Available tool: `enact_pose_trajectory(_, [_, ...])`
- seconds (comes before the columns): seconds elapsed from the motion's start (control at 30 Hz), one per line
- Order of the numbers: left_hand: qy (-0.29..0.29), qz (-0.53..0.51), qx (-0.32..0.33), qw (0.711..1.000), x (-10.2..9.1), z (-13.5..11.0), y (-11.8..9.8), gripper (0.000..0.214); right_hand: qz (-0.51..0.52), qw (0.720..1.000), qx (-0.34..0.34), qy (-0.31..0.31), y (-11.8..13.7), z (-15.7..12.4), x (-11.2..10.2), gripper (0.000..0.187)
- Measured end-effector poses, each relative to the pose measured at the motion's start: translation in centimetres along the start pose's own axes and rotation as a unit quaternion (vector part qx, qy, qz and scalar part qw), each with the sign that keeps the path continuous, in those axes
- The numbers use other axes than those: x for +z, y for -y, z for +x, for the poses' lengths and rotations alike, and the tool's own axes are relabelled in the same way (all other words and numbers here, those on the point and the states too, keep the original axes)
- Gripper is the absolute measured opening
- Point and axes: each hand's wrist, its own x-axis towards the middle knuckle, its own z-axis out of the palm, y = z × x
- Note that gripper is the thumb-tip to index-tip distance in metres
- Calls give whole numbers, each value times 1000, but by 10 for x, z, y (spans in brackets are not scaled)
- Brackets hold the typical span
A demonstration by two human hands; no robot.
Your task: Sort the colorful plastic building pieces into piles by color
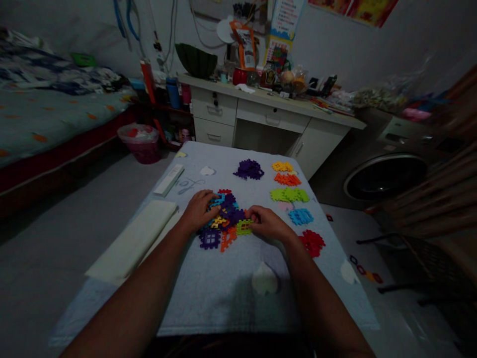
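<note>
Plastic pieces (228,211), left fingers (204,195) spread atop, right fingers (256,212) curled, grip unclear, cursive tablecloth lettering (189,185)

Upper centre, a dark green cut watermelon (196,60) sits on a long white counter with drawers (286,121). A round pink waste bin (142,147) stands left of centre — a pale, orange-patterned bed (44,119) at upper left, a grey front-loading washing machine (387,149) at right.

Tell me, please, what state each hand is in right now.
Left hand: open, over the mixed-colour pile.
Right hand: curled at the green square piece; whether it grips cannot be told.
</note>
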Motion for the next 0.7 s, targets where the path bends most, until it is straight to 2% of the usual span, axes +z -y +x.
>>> enact_pose_trajectory(0.07, [-2, -1, 4, 1000, 0, 1, 0, 42, 55, 998, 13, -18, -2, 0, -5, 12])
enact_pose_trajectory(0.13, [-2, -2, 6, 1000, 0, 1, 0, 42, 72, 995, 10, -71, -6, 2, -9, 10])
enact_pose_trajectory(0.23, [-4, -3, 5, 1000, 1, 1, 1, 42, -3, 979, -10, -201, -11, 8, -9, 8])
enact_pose_trajectory(0.3, [-7, -5, 5, 1000, 1, 1, 1, 42, -77, 963, -22, -256, -15, 10, -6, 10])
enact_pose_trajectory(0.37, [-8, -8, 6, 1000, 2, 1, 1, 42, -133, 958, -34, -250, -19, 10, -3, 14])
enact_pose_trajectory(0.57, [-13, -13, 17, 1000, 3, 1, 2, 41, -174, 976, -51, -117, -23, 2, -4, 24])
enact_pose_trajectory(0.7, [-5, -12, 21, 1000, 2, 2, 2, 42, -205, 971, -46, -117, -25, 1, -7, 31])
